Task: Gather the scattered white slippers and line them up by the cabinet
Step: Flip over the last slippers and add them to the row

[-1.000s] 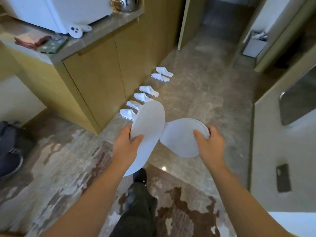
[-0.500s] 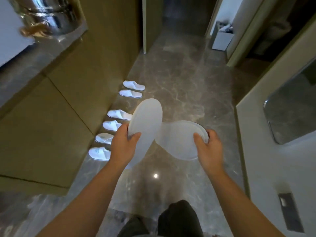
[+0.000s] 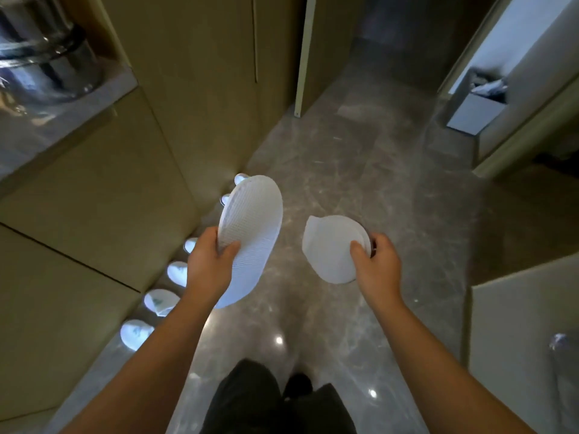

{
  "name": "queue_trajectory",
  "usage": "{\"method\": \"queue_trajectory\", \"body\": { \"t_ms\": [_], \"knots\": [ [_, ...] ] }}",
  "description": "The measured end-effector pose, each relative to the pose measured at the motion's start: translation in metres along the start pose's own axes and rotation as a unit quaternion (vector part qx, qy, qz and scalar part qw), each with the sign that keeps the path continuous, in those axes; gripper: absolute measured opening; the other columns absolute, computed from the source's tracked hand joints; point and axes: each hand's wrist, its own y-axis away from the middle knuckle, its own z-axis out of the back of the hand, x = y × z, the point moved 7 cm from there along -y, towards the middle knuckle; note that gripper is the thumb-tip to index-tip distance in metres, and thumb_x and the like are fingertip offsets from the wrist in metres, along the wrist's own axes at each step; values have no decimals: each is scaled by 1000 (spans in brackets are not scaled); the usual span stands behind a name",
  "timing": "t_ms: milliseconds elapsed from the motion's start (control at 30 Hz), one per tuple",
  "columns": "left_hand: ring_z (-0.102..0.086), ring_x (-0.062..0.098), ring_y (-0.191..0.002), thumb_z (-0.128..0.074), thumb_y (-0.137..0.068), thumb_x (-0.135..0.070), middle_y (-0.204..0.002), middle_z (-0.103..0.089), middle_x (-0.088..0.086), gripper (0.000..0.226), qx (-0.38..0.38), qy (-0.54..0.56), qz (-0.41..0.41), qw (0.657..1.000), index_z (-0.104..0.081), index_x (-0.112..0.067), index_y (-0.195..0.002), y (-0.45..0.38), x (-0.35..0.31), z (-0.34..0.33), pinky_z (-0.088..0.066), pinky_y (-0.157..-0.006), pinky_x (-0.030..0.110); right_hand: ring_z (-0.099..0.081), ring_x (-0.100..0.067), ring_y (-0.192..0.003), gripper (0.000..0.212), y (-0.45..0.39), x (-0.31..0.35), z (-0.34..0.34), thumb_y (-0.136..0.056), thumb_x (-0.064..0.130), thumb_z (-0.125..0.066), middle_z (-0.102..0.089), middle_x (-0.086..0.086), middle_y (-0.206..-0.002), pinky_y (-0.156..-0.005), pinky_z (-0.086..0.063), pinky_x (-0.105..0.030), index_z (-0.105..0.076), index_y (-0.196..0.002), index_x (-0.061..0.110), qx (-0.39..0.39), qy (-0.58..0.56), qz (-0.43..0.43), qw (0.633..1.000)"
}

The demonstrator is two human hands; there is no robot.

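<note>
There is just one camera, worn on the person's head, looking forward and down. It sits close above both hands, and the shiny grey stone floor (image 3: 329,183) lies farther below them.

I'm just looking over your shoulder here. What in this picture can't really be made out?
Head view only:
- Row of slippers by the cabinet: the middle of the row is hidden behind the left hand and its slipper, so no sure count.
- Right hand's slipper: seen end-on, length hidden.
- Metal pot: blurred, cut by the edge.
- Bin: contents too small.
</note>
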Motion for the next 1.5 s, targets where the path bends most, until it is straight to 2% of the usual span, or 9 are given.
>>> {"method": "queue_trajectory", "body": {
  "t_ms": [233, 400, 533, 700, 833, 967, 1167, 1367, 1500],
  "knots": [
    [-47, 22, -79, -55, -83, -16, -86, -53, 6, 21, -54, 4, 101, 993, -54, -5, -102, -131, 13, -48, -33, -67, 31, -52, -21, -82, 13, -167, 15, -72, -81, 14, -56, -54, -3, -91, -66, -41, -29, -54, -93, 9, 64, 41, 8, 997],
    [-45, 24, -70, -56, -82, -17, -64, -45, 0, 12, -36, -8, 130, 991, -47, -15, -74, -252, 22, -99, -30, -54, 27, -52, -20, -83, 13, -289, 21, -150, -81, 17, -59, -54, -2, -91, -58, -38, -21, -53, -90, 12, 94, 55, 7, 994],
    [-45, 23, -75, -56, -82, -20, -80, -49, 4, 21, -27, -33, 159, 986, -52, -4, -96, -329, 21, -127, -34, -65, 33, -52, -18, -78, 13, -368, 30, -202, -80, 16, -61, -55, -2, -86, -57, -38, -23, -48, -84, 16, 132, 70, 16, 989],
    [-46, 22, -78, -56, -83, -19, -84, -50, 4, 27, -25, -37, 185, 982, -52, -4, -105, -400, 45, -168, -34, -61, 28, -50, -17, -73, 14, -454, 17, -263, -79, 12, -62, -54, -3, -83, -53, -33, -16, -48, -81, 15, 165, 119, 71, 977],
    [-48, 22, -83, -57, -83, -21, -89, -52, 3, 32, -48, -21, 231, 972, -51, -8, -111, -449, 93, -214, -38, -68, 30, -47, -12, -63, 16, -515, -26, -334, -79, 13, -61, -52, -2, -78, -53, -30, -13, -45, -77, 15, 199, 142, 96, 965],
    [-48, 20, -78, -59, -82, -21, -81, -50, 0, 20, -87, -3, 267, 960, -50, -13, -98, -497, 161, -271, -33, -53, 20, -47, -18, -71, 12, -560, -89, -419, -76, 7, -61, -49, -4, -81, -60, -27, -18, -54, -83, 3, 250, 173, 156, 940],
    [-47, 16, -71, -57, -83, -23, -72, -48, -5, 14, -121, 24, 286, 950, -46, -18, -90, -552, 268, -357, -35, -52, 20, -50, -22, -74, 15, -607, -183, -508, -75, 3, -62, -56, -14, -85, -63, -27, -14, -55, -88, -1, 259, 201, 235, 915],
    [-53, 23, -80, -56, -84, -25, -87, -55, 2, 25, -145, 44, 262, 953, -54, -8, -102, -592, 369, -410, -38, -54, 23, -62, -34, -82, 22, -635, -271, -581, -72, 5, -68, -64, -22, -90, -69, -53, -41, -57, -90, -2, 265, 287, 332, 858],
    [-51, 20, -83, -54, -85, -25, -92, -55, 3, 27, -118, 27, 207, 971, -56, -7, -106, -629, 415, -438, -36, -55, 19, -66, -35, -75, 27, -644, -331, -631, -63, 5, -77, -68, -23, -82, -65, -54, -37, -62, -85, -3, 269, 329, 353, 833]
  ]
}}
